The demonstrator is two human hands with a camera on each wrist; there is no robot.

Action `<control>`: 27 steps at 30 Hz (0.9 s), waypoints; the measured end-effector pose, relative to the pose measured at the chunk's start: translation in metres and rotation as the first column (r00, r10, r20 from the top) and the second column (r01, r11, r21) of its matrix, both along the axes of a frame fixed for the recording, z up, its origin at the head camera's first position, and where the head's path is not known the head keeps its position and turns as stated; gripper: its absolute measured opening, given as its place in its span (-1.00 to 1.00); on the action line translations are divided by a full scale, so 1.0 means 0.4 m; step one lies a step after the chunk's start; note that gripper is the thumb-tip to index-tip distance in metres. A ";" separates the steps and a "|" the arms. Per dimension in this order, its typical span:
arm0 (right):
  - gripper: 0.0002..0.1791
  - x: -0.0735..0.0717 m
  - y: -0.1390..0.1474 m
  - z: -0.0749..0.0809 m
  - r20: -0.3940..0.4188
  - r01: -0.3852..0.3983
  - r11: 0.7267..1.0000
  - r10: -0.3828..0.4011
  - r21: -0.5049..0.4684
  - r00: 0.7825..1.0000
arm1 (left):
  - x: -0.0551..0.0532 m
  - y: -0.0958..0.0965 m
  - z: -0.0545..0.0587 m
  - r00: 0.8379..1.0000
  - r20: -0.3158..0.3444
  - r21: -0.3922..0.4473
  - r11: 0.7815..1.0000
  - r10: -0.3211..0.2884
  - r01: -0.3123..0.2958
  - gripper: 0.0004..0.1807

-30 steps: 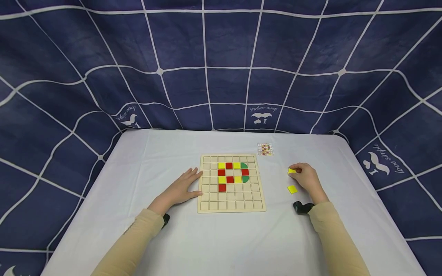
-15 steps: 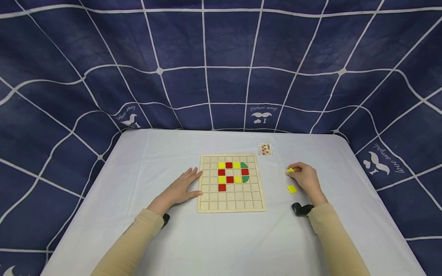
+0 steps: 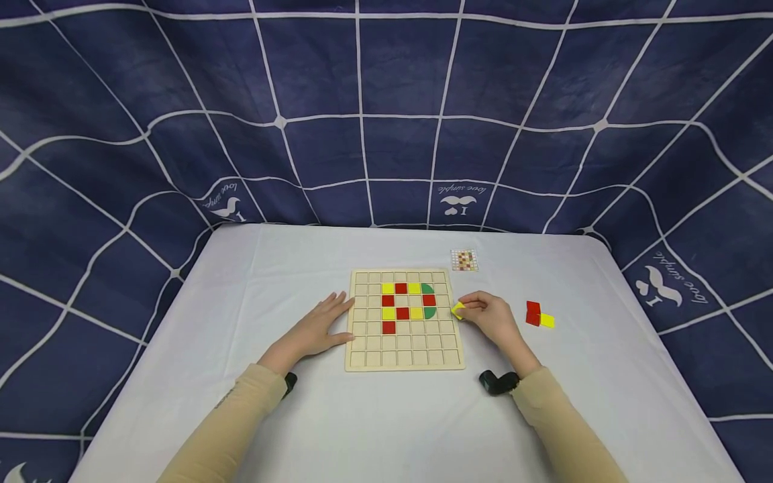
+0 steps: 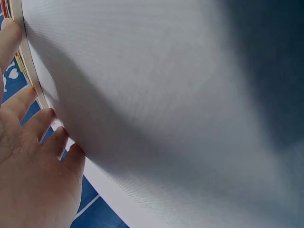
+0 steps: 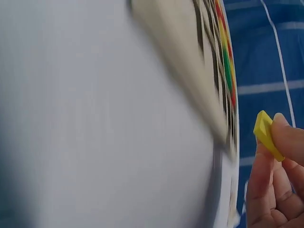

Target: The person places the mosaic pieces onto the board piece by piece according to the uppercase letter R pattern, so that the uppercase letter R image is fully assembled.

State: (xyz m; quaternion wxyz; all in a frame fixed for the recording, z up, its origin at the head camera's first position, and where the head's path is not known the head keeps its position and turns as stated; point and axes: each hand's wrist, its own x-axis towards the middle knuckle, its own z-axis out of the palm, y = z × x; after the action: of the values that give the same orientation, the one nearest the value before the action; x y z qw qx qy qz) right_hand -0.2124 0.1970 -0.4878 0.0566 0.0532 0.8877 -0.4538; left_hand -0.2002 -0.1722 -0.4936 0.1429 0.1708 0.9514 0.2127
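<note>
A pale wooden grid board (image 3: 419, 343) lies on the table, with red, yellow and green tiles in some of its cells. My left hand (image 3: 317, 330) rests with spread fingers against the board's left edge; the left wrist view shows its fingertips along that edge. Between thumb and fingers, my right hand (image 3: 492, 318) pinches a yellow square tile (image 5: 268, 136), tilted, at the board's right edge in the head view. Green quarter-round tiles (image 3: 428, 289) form the right corners of the tile pattern, and a red tile (image 3: 389, 327) sits below its left side.
To the right of my right hand lie red tiles (image 3: 533, 313) and a loose yellow tile (image 3: 547, 320). A small printed pattern card (image 3: 464, 260) lies beyond the board's far right corner. A dark blue checked cloth (image 3: 398, 147) hangs behind the white table (image 3: 398, 422).
My right hand has moved left to the board's edge with the yellow tile, uncovering the red and yellow tiles on the right. My left hand has stayed still.
</note>
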 end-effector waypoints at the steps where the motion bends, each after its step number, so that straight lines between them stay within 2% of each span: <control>1: -0.73 0.006 -0.019 0.000 0.001 -0.012 1.000 0.012 -0.014 1.000 | -0.001 0.000 0.000 1.000 0.001 0.000 1.000 -0.001 0.001 -0.10; 9: -0.81 0.044 -0.152 -0.004 -0.053 -0.171 0.982 0.167 -0.083 0.985 | -0.002 0.002 0.001 1.000 0.016 0.001 1.000 0.005 -0.005 -0.09; 17: -0.85 0.060 -0.230 -0.020 -0.085 -0.282 0.954 0.274 -0.099 0.958 | 0.000 0.004 0.000 1.000 0.018 0.001 1.000 0.014 -0.014 -0.09; 21: -0.87 0.065 -0.255 -0.020 -0.097 -0.328 0.941 0.319 -0.086 0.943 | 0.000 0.004 -0.001 1.000 0.018 -0.007 1.000 0.020 -0.020 -0.09; 27: -0.94 0.072 -0.277 -0.015 -0.102 -0.392 0.920 0.391 0.015 0.915 | 0.000 0.005 -0.001 1.000 0.015 -0.002 1.000 0.017 -0.017 -0.09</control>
State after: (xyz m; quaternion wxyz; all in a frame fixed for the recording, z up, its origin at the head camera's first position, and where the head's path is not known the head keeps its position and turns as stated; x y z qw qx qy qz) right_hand -0.1836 0.0860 -0.4939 0.1004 -0.1491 0.8809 -0.4378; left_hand -0.2002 -0.1704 -0.4941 0.1484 0.1608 0.9520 0.2142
